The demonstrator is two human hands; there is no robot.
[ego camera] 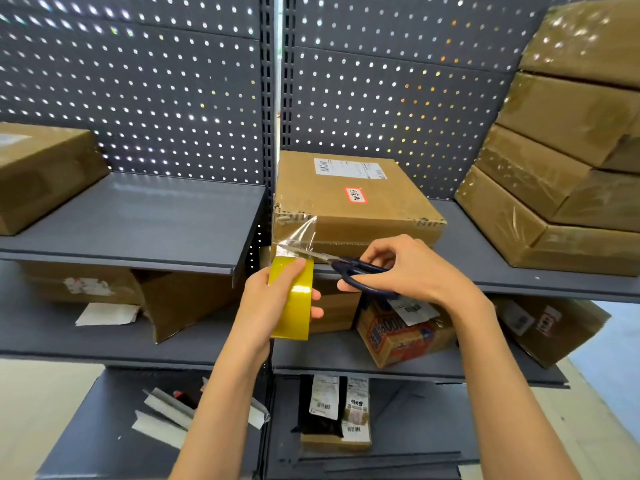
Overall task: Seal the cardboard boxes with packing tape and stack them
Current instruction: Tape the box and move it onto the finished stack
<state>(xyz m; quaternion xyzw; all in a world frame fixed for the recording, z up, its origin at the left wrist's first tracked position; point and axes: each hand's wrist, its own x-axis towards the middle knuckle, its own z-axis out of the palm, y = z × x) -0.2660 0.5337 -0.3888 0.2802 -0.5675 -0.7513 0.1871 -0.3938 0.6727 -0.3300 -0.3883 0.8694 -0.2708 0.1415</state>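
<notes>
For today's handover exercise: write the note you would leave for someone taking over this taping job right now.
Left hand grips the yellow tape roll.
Right hand holds the dark-handled scissors, blades at the clear tape strip.
The strip runs from the roll to the front left corner of the labelled cardboard box on the shelf.
Done: tape stuck to that box.
Left: cut the strip, press it down, stack the box; the taped stack sits to the right.

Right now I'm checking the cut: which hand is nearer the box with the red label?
Right. The right hand holds the scissors just below the box front; the left hand grips the tape roll lower, off its left corner.
</notes>
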